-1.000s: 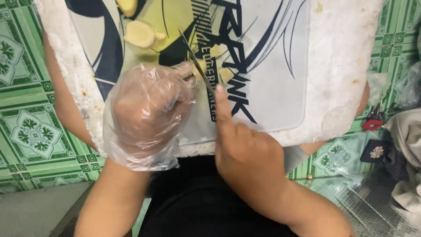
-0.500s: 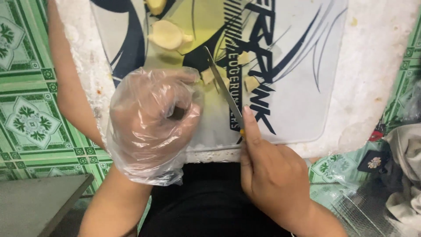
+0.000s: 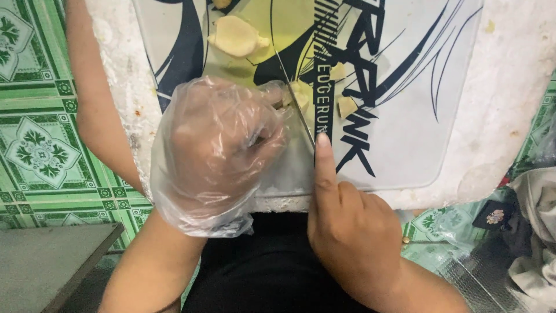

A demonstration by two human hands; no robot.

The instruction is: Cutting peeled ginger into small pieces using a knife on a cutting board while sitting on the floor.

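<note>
1. Left hand [image 3: 217, 150], in a loose clear plastic glove, is curled shut and pressed down on a pale yellow food piece [image 3: 299, 96] at its fingertips.
2. Right hand [image 3: 353, 232], bare, grips a thin steel knife [image 3: 295, 101]; forefinger lies along the blade's spine, handle hidden in the fist.
3. Blade stands just right of the gloved fingers, touching the pale piece.
4. Cutting goes on atop a white printed plastic sheet [image 3: 417, 127] over a white foam surface [image 3: 509, 87].
5. A larger peeled yellow chunk [image 3: 234, 36] lies farther off; a small cut bit [image 3: 346, 106] lies right of the blade.
6. Green patterned floor tiles [image 3: 40, 145] at left.
</note>
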